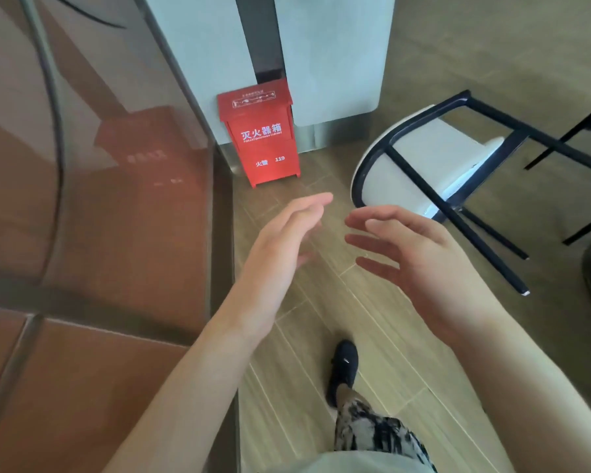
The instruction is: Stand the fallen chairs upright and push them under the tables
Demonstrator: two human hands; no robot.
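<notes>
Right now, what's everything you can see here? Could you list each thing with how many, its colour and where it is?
Fallen chair: one, white seat with black metal frame and legs, lying tipped over on the floor at right, legs pointing toward the camera.
Fire extinguisher box: one, red with white lettering, standing on the floor against the wall, centre.
Pillar: one, pale grey-green, behind the chair.
Glass panel: one, reflective with a reddish tint, at left.
Floor: wood-look tan planks, centre and right.
Shoe: one, black, on the floor near the bottom.
Left hand: open, empty, held in the air.
Right hand: open, empty, near the chair but not touching it.
</notes>
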